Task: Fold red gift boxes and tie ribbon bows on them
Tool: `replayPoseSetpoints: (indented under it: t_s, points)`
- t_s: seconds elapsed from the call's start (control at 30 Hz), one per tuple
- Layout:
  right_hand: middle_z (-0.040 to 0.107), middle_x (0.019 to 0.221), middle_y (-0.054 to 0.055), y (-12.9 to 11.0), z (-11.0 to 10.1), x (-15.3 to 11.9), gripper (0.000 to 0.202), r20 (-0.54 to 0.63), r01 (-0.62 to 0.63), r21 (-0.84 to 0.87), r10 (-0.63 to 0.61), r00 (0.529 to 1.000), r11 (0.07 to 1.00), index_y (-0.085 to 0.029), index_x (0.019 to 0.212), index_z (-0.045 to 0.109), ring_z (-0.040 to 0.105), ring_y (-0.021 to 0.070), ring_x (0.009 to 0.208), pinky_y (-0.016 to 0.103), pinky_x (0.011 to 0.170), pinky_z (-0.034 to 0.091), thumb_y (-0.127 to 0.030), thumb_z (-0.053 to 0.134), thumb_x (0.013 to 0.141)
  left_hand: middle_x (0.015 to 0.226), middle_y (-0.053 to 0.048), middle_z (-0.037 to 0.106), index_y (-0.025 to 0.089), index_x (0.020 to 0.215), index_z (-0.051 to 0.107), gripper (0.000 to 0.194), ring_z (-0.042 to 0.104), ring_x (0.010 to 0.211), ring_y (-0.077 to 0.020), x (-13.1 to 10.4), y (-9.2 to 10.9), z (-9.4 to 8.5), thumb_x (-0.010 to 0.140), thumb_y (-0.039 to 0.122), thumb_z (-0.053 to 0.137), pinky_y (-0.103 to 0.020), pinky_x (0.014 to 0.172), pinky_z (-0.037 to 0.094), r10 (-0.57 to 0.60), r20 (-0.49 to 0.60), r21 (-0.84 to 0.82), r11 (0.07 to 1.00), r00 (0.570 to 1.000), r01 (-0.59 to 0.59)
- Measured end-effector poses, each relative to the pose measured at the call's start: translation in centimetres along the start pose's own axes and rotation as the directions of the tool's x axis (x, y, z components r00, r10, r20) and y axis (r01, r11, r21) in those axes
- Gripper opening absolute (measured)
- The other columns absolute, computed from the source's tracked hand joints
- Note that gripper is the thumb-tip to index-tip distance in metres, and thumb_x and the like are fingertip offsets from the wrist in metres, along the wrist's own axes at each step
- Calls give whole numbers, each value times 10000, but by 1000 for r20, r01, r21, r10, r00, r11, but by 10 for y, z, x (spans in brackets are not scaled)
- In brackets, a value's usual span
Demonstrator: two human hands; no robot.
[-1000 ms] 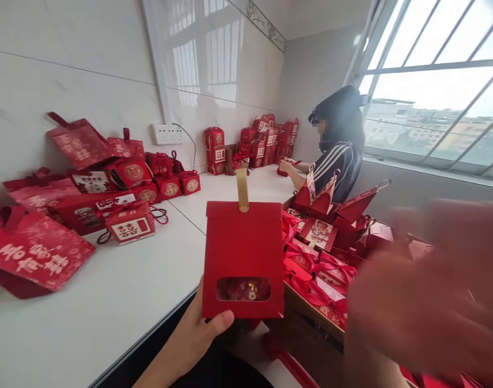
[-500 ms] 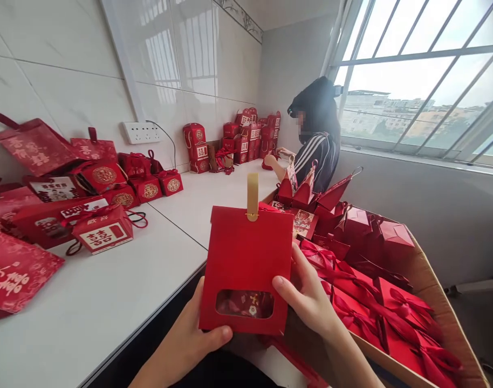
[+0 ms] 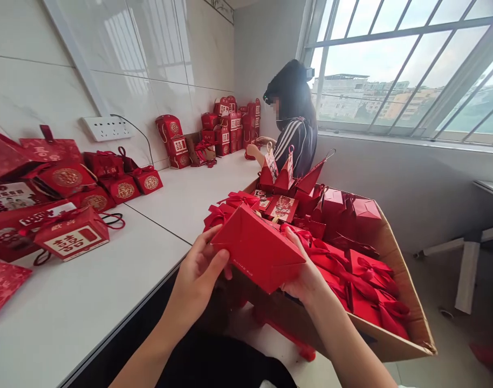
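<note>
Between my hands is a red gift box (image 3: 257, 250), tilted so that a plain folded side with small light print faces me. My left hand (image 3: 200, 269) grips its left edge, thumb on the near face and fingers partly behind. My right hand (image 3: 307, 275) holds the right end, its fingers mostly hidden behind and under the box. Just beyond the held box stands an open cardboard box (image 3: 408, 288) full of red gift boxes, several tied with red ribbon bows (image 3: 368, 267).
On the white table (image 3: 121, 280) at left lie several red gift boxes, one with a double-happiness label (image 3: 74, 240). More boxes (image 3: 230, 126) are stacked by the wall. A co-worker (image 3: 293, 124) works at the table's far end. A power strip (image 3: 107, 128) is on the wall.
The gift box has been tipped and turned, so its windowed front and gold strap no longer show. My view has shifted right. Both hands still hold the box.
</note>
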State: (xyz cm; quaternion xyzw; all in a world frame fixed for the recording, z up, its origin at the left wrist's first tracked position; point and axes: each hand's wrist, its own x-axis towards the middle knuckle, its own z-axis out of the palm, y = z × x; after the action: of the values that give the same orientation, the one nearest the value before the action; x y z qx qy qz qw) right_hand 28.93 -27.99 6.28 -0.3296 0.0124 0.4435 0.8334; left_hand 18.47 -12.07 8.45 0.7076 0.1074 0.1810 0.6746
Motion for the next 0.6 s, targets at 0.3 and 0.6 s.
replayPoseSetpoints:
  t_s: [0.3, 0.6]
  points:
    - [748, 941, 48, -2, -12, -7, 466, 99, 81, -31, -78, 992, 996, -166, 976, 677, 709, 167, 837, 282, 748, 569, -555, 431, 904, 839, -23, 671, 208, 1059, 464, 552, 574, 577, -125, 10, 9, 16, 693, 581, 644, -258, 584, 475, 6, 46, -17, 1000, 999, -5]
    - [712, 1067, 11, -36, -43, -18, 295, -94, 559, -192, -582, 808, 807, -253, 1085, 621, 687, 207, 928, 334, 705, 608, -370, 630, 814, 887, -44, 637, 184, 1115, 522, 493, 625, 788, -181, 36, -21, -18, 790, 554, 511, -316, 760, 466, 79, -54, 317, 947, 995, -59]
